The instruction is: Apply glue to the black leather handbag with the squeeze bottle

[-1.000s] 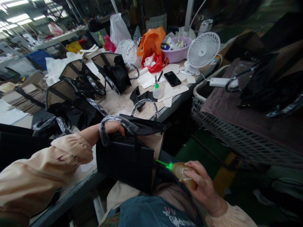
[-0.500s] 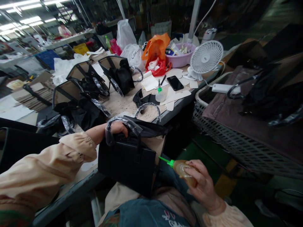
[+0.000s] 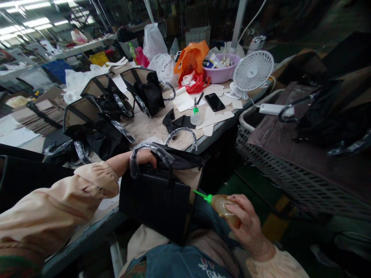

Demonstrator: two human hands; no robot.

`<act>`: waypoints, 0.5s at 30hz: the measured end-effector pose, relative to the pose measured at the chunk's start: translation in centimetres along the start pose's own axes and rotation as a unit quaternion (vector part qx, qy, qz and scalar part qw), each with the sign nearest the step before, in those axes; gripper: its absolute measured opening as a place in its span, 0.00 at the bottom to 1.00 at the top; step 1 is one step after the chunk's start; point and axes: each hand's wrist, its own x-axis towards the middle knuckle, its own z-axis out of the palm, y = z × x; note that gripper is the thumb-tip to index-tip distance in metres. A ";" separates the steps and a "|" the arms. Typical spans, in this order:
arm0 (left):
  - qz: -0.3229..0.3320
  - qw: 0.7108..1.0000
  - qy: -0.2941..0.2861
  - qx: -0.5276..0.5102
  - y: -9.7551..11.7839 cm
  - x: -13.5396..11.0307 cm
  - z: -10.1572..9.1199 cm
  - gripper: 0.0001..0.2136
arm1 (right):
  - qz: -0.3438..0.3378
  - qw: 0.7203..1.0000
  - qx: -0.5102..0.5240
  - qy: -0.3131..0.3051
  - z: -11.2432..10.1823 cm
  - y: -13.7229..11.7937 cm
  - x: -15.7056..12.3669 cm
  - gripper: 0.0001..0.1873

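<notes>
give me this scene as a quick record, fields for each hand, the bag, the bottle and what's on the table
left hand: at the bag's top, within a wrapped handle loop; grip unclear
right hand: holding the bottle
bag: black, tilted, at the table's near edge
bottle: brownish contents; green nozzle points at the bag's side edge, contact unclear
table: phone, small green-topped bottle, white fan, orange bag, purple basin, more black bags
</notes>
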 end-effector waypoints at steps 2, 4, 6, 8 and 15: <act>0.000 1.000 -0.001 -0.008 0.1 0.0 0.0 0.11 | -0.005 1.000 -0.007 0.005 -0.2 0.6 0.5 0.22; -0.001 1.000 -0.001 -0.019 0.1 0.0 0.0 0.11 | -0.011 1.000 -0.014 0.006 -0.4 0.8 0.8 0.23; -0.003 1.000 0.001 -0.029 -0.1 0.1 0.1 0.12 | -0.020 1.000 -0.018 -0.002 -0.5 0.7 0.9 0.24; -0.004 0.999 -0.002 -0.037 -0.4 0.2 0.1 0.14 | -0.031 0.999 -0.016 -0.022 -0.7 0.1 0.8 0.24; 0.006 0.999 -0.005 -0.036 -1.1 0.4 0.0 0.13 | -0.087 0.992 -0.043 -0.085 -1.8 -1.0 1.7 0.20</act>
